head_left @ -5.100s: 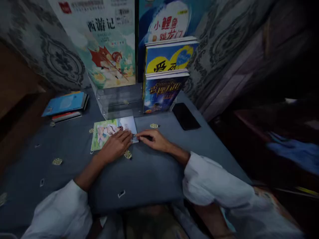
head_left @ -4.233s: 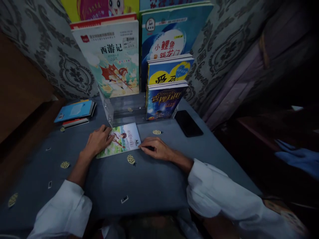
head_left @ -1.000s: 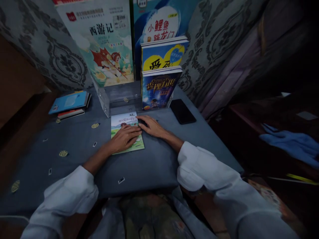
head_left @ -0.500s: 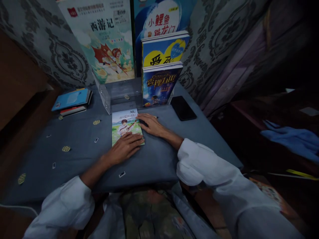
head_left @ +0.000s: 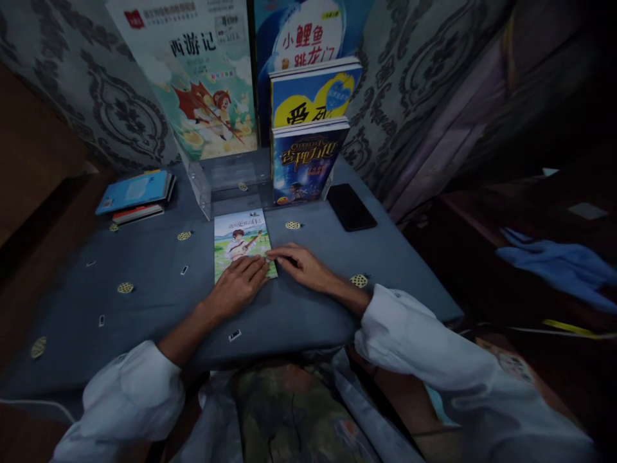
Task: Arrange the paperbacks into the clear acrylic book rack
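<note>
A thin book [head_left: 237, 239] with a guitar player on its cover lies flat on the dark table cloth [head_left: 164, 321]. My left hand [head_left: 240, 281] rests palm down over the book's lower part, fingers laid out and holding nothing. At the book's lower right edge, my right hand [head_left: 301, 265] touches the border with its fingertips, the thumb beneath partly hidden. The two hands nearly meet near the book's lower right corner. Behind the book stands a clear acrylic rack [head_left: 202, 196].
In the rack stand a large green book [head_left: 207, 96], a blue and yellow book [head_left: 294, 106] and a dark blue book [head_left: 303, 164]. A black phone [head_left: 351, 207] lies right of it. Stacked books [head_left: 135, 191] lie at the left. Blue cloth [head_left: 559, 257] is at the far right.
My right hand has slid down along the book's right edge, toward me, and a bit to the right. My left hand still rests on the book, its fingers slightly closer together.
</note>
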### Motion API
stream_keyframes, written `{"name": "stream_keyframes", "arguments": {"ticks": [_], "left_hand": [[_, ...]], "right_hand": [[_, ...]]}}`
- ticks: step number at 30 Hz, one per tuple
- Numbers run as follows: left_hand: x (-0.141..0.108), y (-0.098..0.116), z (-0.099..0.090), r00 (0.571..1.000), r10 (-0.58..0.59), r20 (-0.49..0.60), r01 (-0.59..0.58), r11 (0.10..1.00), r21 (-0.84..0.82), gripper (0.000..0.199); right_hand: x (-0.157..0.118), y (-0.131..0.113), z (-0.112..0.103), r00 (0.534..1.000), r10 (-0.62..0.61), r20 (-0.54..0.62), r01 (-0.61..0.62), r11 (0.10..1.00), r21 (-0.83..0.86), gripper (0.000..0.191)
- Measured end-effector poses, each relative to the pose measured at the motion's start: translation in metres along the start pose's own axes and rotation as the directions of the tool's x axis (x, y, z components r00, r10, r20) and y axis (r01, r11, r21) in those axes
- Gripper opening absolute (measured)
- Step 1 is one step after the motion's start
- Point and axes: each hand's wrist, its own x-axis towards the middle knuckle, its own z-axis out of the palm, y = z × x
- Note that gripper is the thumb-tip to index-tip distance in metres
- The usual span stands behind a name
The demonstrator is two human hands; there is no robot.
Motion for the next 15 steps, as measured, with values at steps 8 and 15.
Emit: {"name": "stream_keyframes", "arguments": {"ticks": [8,15], "left_hand": [[-0.0004,-0.0006,0.0006,0.999,-0.023,0.027,0.024,0.999,-0.044,0.028],[-0.0009,-0.0003,0.0017,0.997,-0.052,0.056,0.056,0.996,-0.072,0.030]], "right_hand": [[-0.0004,0.0039,0.0007,1.000,-0.004,0.008,0.003,1.000,0.012,0.030],[0.0012,0.0064,-0.0030,0.986,-0.100,0.135,0.110,0.991,-0.072,0.040]]}}
